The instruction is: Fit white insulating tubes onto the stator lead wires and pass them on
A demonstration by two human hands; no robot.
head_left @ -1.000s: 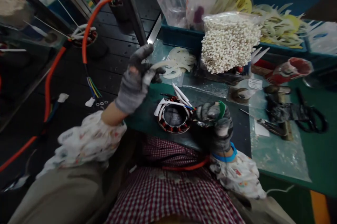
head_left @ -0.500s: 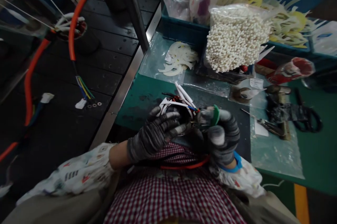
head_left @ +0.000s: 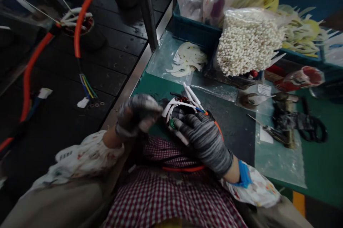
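A round motor stator (head_left: pixel 180 108) with copper windings and white sleeved leads lies at the near edge of the green table (head_left: pixel 316 156). My right hand (head_left: pixel 200 138), in a grey glove, lies over the stator's near side with fingers curled on it; a small green piece shows by its fingertips. My gloved left hand (head_left: pixel 136 114) is closed just left of the stator, its fingers bunched; what they pinch is hidden. An orange cable (head_left: pixel 187 168) runs under my right wrist.
A pile of white curved strips (head_left: pixel 187 62) lies on clear plastic behind the stator. A bag of white sticks (head_left: pixel 248 40) leans on a blue bin (head_left: pixel 193 30) of yellow strips. Scissors and pliers (head_left: pixel 297 122) lie to the right. Left is a black conveyor (head_left: pixel 107 60) with an orange-cabled stator (head_left: pixel 80 28).
My left hand came down from the strip pile to the stator, then shifted to its left side. My right hand turned over and now covers the stator's near edge.
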